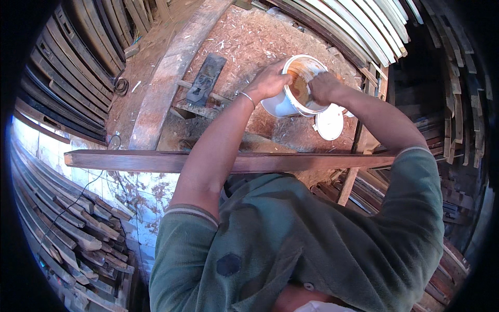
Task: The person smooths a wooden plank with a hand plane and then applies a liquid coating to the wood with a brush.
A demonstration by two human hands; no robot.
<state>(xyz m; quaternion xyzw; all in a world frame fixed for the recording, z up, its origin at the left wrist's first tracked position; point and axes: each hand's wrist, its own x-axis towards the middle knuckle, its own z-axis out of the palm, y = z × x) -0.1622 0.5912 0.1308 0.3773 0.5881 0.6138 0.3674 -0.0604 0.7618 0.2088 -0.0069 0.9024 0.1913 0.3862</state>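
Note:
A white plastic bucket [278, 106] is tilted over the sawdust-strewn surface, its mouth turned toward me. Orange-brown residue coats its inner wall. My left hand [270, 81] is closed on the bucket's left rim, thumb over the edge. Inside the mouth, near the right rim, is my right hand [324, 88] with its fingers curled; whatever they hold is hidden. Just below the bucket, to the right, lies a round white lid [329, 125]. Under both forearms a long reddish-brown wooden beam [291, 163] runs crosswise, close to my body.
A dark, flat tool-like block [207, 78] rests left of my left hand. Beside it runs a long worn plank [169, 78]. Stacked timber lines the left side [67, 78], lower left [67, 218] and far right. Pale boards [358, 23] stand at the upper right.

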